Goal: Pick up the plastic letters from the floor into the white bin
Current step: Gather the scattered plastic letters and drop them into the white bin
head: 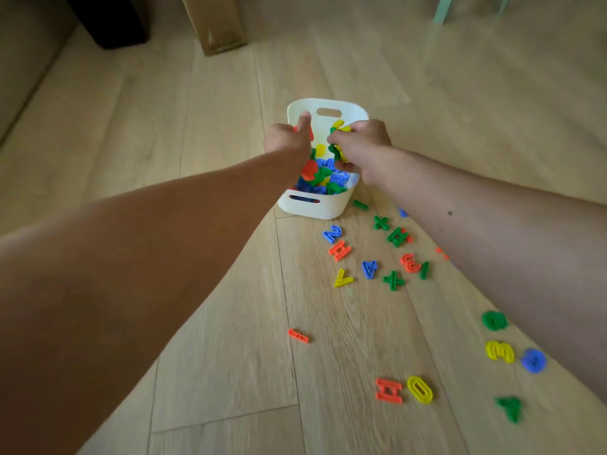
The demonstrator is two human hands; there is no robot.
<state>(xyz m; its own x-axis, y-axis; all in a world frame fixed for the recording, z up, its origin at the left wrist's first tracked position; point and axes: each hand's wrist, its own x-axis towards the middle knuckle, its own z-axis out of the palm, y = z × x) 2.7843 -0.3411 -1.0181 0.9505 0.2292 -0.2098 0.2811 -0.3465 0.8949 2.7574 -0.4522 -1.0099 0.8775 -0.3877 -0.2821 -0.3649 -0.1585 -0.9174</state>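
Note:
A white bin (323,205) stands on the wooden floor and holds several coloured plastic letters (323,180). Both hands are over it. My left hand (287,137) grips a red letter above the bin's left rim, thumb raised. My right hand (361,144) clutches a bunch of green and yellow letters (338,139) above the bin's middle. Several letters and numbers lie loose on the floor in front of the bin, among them a blue 2 (332,233), a red H (340,250), a yellow V (342,278) and a green plus (393,280).
More pieces lie nearer me at the right: a red H (389,390), a yellow 0 (419,389), a yellow 3 (500,351), a green piece (494,320). A cardboard box (216,21) and dark furniture (108,18) stand at the back; a sofa edge runs along the left.

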